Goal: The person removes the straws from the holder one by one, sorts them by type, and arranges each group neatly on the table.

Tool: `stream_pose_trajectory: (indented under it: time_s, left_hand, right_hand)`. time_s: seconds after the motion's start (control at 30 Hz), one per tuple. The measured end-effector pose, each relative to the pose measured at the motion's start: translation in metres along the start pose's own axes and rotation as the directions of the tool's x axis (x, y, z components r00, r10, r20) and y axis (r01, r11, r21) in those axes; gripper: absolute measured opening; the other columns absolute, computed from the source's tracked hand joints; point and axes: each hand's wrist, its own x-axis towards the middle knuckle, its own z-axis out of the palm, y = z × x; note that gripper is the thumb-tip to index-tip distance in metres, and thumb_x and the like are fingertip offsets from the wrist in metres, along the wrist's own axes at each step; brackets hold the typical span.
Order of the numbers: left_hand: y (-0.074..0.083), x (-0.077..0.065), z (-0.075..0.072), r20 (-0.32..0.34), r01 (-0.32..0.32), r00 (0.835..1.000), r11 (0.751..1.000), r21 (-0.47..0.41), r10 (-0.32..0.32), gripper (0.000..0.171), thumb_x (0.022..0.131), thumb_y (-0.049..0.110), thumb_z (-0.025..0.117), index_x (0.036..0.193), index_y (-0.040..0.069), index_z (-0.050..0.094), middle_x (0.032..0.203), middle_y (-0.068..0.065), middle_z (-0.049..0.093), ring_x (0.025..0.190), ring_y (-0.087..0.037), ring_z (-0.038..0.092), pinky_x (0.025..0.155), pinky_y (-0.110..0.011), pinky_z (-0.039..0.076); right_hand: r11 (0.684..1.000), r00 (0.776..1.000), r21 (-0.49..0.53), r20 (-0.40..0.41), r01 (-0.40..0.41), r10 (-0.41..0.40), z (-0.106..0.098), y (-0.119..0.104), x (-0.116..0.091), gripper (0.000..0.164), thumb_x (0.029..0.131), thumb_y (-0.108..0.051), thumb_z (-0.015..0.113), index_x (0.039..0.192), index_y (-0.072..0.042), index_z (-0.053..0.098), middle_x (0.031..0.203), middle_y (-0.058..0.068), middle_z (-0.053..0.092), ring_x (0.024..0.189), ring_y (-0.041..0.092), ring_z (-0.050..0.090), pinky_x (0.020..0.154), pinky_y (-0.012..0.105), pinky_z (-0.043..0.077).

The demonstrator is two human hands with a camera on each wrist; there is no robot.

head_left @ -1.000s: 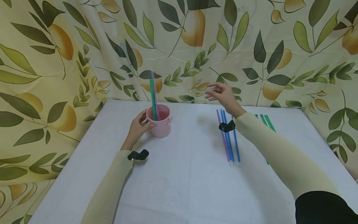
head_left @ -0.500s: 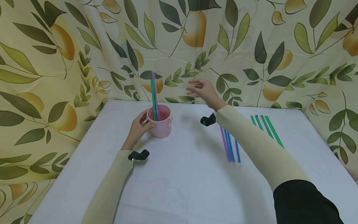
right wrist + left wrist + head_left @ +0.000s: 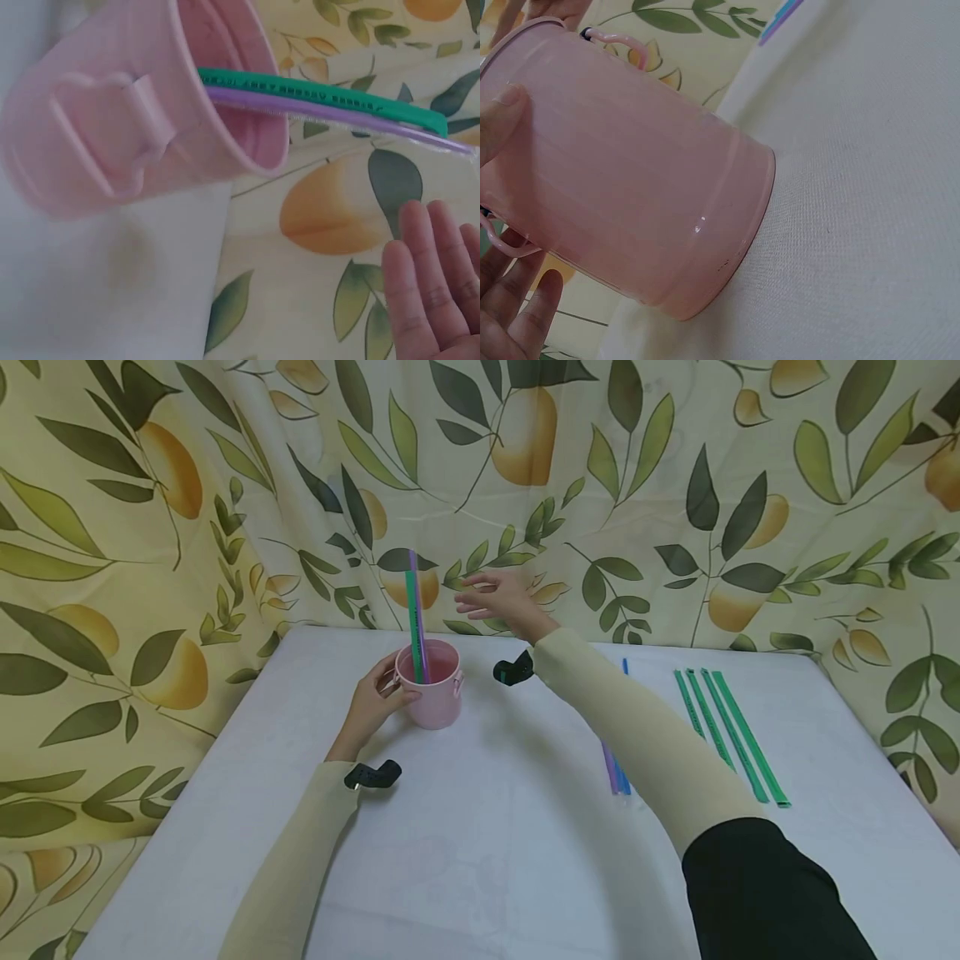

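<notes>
My left hand (image 3: 372,700) grips the left side of a small pink metal bucket (image 3: 435,706) standing on the table. In the left wrist view the thumb (image 3: 502,120) presses the bucket's near side, with the other fingers beyond the handle. Inside the bucket lean a green wrapped straw (image 3: 412,622) with printing on it and a purple wrapped straw (image 3: 322,114). To the right of these straws, in the air, is my right hand (image 3: 501,602). Its fingers (image 3: 431,289) are relaxed in the right wrist view, with nothing seen in them, apart from the straw ends.
Several green straws (image 3: 738,735) lie side by side on the right of the white table (image 3: 450,860). Purple and blue straws (image 3: 617,768) lie left of them, partly hidden by my right sleeve (image 3: 637,735). A leaf-and-fruit patterned cloth (image 3: 637,502) hangs behind the table.
My right hand has moved left, from above the blue and purple straws to near the bucket. The green straws have come into fuller view. The left hand and bucket have stayed put.
</notes>
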Motion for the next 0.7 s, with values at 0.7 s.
stream_pose_trajectory:
  time_s: [0.7]
  left_hand:
    - [-0.001,0.001,-0.001,-0.001,-0.002,1.0,1.0,-0.001,0.002,0.072,0.083,0.013,0.071,0.145,0.01,0.035,0.15,-0.01,0.036,0.138,-0.028,0.035,0.113,-0.04,0.035]
  right_hand:
    - [0.984,0.989,-0.162,0.114,-0.074,0.093,0.048,-0.003,0.022,0.035,0.089,-0.008,0.063,0.121,0.005,0.058,0.121,0.023,0.062,0.113,0.031,0.061,0.099,0.041,0.05]
